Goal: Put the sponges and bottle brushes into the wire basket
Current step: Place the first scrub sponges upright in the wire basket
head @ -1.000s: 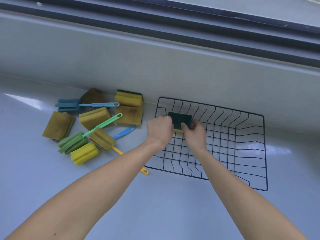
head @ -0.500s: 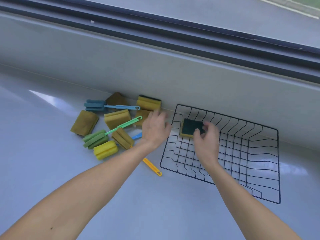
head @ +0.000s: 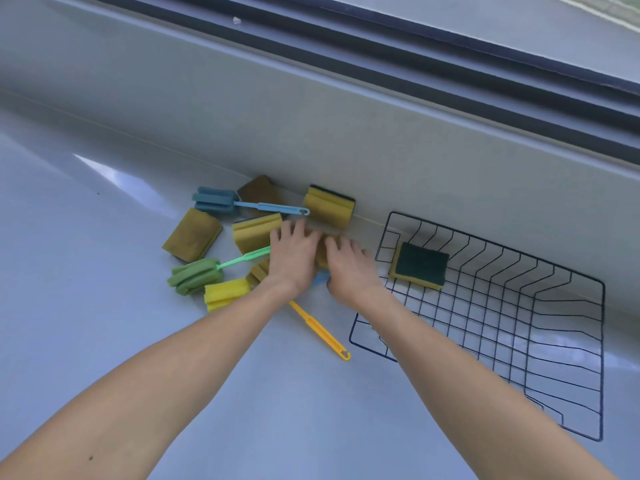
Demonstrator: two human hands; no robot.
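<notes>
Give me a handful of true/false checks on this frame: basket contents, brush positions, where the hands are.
1. One sponge lies in the wire basket, dark scouring side up. True.
2. The yellow-handled brush is in the basket. False: it lies on the counter, left of the basket.
3. Both hands are over the pile, left hand and right hand side by side. True.
4. The blue brush sits at the far edge of the pile, near the wall. True.
5. The green brush is held up in the air. False: it lies on the counter.
6. The basket stands left of the pile. False: it is to the right.
</notes>
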